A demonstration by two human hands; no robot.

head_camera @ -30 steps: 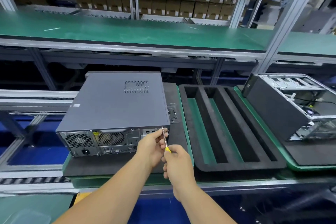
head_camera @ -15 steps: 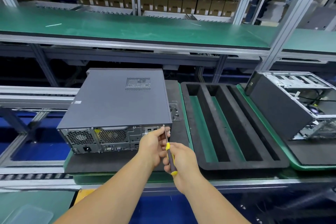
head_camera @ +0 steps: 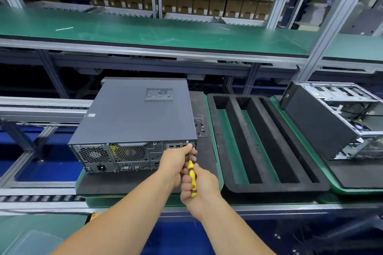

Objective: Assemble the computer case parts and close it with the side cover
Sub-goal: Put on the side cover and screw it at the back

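My right hand [head_camera: 200, 182] is wrapped around the yellow handle of a screwdriver [head_camera: 192, 178], its thin shaft running up and away from me toward the rear top corner of the computer case [head_camera: 132, 118]. My left hand [head_camera: 176, 163] sits just ahead of the right one, fingers curled in around the shaft near its tip, pinching it against the case's back edge — the tip itself is hidden behind my fingers, so I cannot tell what it meets.

The case lies on its side directly in front of my hands, its grey side cover [head_camera: 141, 109] on top and closed over the body, vent grille facing up. Its rear panel faces me, with two fan grilles off to the left of my left hand. It rests on a black foam pad [head_camera: 116, 182] that runs under my wrists.

Just right of my right hand is a black foam tray [head_camera: 267, 188] with long slots. Farther right — well apart from my hands — stands an open computer chassis [head_camera: 331, 122], metal frame and cables showing.
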